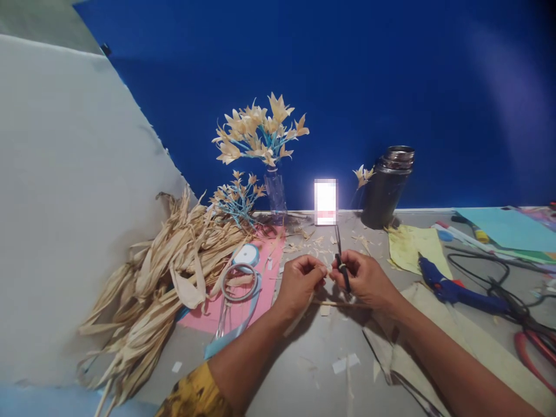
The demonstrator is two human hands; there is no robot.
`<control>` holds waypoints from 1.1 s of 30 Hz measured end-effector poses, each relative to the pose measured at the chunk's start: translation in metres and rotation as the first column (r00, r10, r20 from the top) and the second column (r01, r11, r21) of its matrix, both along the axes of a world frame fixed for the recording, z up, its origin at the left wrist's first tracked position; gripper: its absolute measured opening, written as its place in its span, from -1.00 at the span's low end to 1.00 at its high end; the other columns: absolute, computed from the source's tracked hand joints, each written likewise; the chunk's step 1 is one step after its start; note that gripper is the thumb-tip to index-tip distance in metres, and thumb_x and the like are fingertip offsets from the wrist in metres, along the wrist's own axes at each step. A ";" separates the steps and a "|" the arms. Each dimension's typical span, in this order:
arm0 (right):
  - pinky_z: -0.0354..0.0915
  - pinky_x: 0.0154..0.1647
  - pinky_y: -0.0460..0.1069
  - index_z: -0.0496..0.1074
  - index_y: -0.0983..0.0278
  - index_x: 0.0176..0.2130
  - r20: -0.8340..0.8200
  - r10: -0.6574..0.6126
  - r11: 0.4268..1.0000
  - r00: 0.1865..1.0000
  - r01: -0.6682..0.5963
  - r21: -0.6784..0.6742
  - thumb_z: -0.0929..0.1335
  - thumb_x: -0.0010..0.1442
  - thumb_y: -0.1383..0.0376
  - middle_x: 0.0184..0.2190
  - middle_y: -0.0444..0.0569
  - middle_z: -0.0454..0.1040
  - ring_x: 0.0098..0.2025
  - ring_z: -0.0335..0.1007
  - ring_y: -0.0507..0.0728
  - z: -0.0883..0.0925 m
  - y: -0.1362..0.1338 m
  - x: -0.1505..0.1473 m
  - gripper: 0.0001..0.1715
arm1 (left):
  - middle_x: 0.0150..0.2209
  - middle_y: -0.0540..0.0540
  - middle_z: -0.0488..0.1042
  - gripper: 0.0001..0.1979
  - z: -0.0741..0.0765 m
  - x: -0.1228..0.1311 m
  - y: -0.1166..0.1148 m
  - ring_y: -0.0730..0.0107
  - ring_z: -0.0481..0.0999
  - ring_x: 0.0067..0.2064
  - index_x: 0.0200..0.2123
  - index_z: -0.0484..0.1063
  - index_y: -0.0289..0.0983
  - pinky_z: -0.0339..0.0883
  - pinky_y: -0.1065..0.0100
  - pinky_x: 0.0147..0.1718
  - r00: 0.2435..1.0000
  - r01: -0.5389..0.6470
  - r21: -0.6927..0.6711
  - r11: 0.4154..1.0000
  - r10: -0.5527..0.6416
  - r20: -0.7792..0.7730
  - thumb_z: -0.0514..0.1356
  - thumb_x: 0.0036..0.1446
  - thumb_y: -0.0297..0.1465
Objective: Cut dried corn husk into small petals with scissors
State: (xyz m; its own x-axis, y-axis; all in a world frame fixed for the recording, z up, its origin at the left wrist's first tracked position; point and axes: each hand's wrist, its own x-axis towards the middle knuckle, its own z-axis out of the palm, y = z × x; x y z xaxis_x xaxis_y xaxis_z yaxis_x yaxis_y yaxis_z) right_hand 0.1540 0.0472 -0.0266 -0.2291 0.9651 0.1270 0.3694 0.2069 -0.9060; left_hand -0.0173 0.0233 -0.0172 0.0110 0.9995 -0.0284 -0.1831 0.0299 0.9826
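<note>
Right hand (pixel 369 282) grips scissors (pixel 340 255) beside what seems a husk strip (pixel 325 270) pinched by left hand (pixel 299 284).

A craft work table (pixel 304 370) against a blue backdrop (pixel 347 69): a heap of dried corn husks (pixel 152 272), husk flowers (pixel 260 130) in a bottle (pixel 275 194), a ribbon roll (pixel 246 255), a glue gun (pixel 452 286), coloured paper sheets (pixel 508 229), small scissors (pixel 341 263), scattered trimmings (pixel 317 240).

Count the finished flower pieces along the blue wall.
3: a large bunch in the clear bottle, a smaller bunch low to its left, and a single bloom beside the dark flask. Others could be hidden behind the husks.
</note>
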 end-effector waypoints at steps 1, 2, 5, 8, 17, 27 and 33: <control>0.05 -0.48 -0.05 0.39 0.22 -0.44 0.063 -0.004 1.000 0.998 0.002 0.030 0.42 0.02 0.12 -0.58 -0.20 0.31 -0.51 0.14 0.05 0.000 0.002 0.003 -0.77 | -0.60 0.00 0.40 -0.87 0.001 -0.002 0.001 0.52 0.33 -0.56 -0.54 0.48 -0.30 0.19 0.45 -0.53 1.000 -0.015 0.008 1.000 0.015 0.005 0.37 -0.07 -0.41; 0.03 -0.48 -0.05 0.35 0.21 -0.50 0.121 -0.016 0.998 0.993 0.009 0.057 0.43 0.02 0.13 -0.59 -0.20 0.30 -0.51 0.13 0.05 0.000 0.004 0.005 -0.75 | -0.56 -0.01 0.43 -0.87 0.001 -0.004 0.002 0.51 0.35 -0.54 -0.52 0.50 -0.30 0.22 0.45 -0.51 0.999 -0.033 0.013 0.999 0.033 0.029 0.38 -0.07 -0.39; -0.02 -0.47 -0.04 0.29 0.21 -0.60 0.202 -0.010 0.996 0.979 -0.007 0.087 0.45 -0.01 0.20 -0.63 -0.19 0.31 -0.52 0.13 0.06 0.000 0.007 0.007 -0.70 | -0.25 -0.15 0.57 -0.84 0.002 -0.006 0.003 0.44 0.48 -0.36 -0.49 0.55 -0.31 0.34 0.41 -0.38 0.991 -0.023 0.005 1.000 0.022 0.130 0.43 -0.11 -0.36; 0.01 -0.46 -0.04 0.39 0.22 -0.60 0.198 0.068 0.995 0.978 -0.080 0.053 0.43 0.00 0.24 -0.62 -0.16 0.39 -0.52 0.19 0.07 -0.002 0.003 0.001 -0.78 | -0.02 -0.23 0.54 -0.77 0.000 -0.003 0.001 0.33 0.53 -0.23 -0.51 0.55 -0.33 0.39 0.35 -0.30 0.967 0.115 -0.031 0.993 -0.105 0.231 0.47 -0.15 -0.32; 0.19 -0.48 -0.08 0.59 0.31 -0.36 0.006 0.276 0.947 0.961 -0.271 -0.170 0.39 0.07 0.18 -0.54 -0.12 0.50 -0.50 0.32 0.06 0.005 0.001 0.006 -0.74 | -0.43 -0.12 0.54 -0.69 -0.002 -0.003 0.002 0.39 0.49 -0.35 -0.50 0.52 -0.34 0.35 0.35 -0.27 0.891 0.145 -0.069 0.987 -0.100 0.443 0.52 -0.18 -0.28; 0.19 -0.47 -0.06 0.56 0.28 -0.39 0.052 0.076 0.990 0.996 -0.069 -0.123 0.43 0.01 0.17 -0.53 -0.11 0.53 -0.48 0.37 0.09 0.012 0.006 0.014 -0.78 | -0.13 -0.22 0.58 -0.79 -0.002 0.004 -0.002 0.29 0.52 -0.21 -0.50 0.60 -0.29 0.36 0.31 -0.21 0.980 -0.019 0.043 0.999 0.010 0.197 0.50 -0.17 -0.31; 0.16 -0.36 0.00 0.54 0.22 -0.46 0.262 -0.093 0.996 0.961 0.091 0.021 0.45 0.00 0.21 -0.48 -0.05 0.58 -0.40 0.42 0.17 0.009 0.017 0.031 -0.88 | -0.17 -0.22 0.61 -0.90 -0.007 -0.005 0.005 0.23 0.53 -0.22 -0.49 0.64 -0.26 0.34 0.33 -0.33 0.981 -0.194 0.035 0.980 0.193 0.010 0.46 -0.11 -0.38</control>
State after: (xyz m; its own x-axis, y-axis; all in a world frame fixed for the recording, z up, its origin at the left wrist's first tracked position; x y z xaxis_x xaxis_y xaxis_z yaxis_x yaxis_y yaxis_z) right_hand 0.1849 0.0643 -0.0171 -0.1660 0.9826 0.0834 0.6113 0.1689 -0.7731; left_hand -0.0220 0.0287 -0.0243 -0.1827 0.9831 0.0069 -0.1886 -0.0419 0.9812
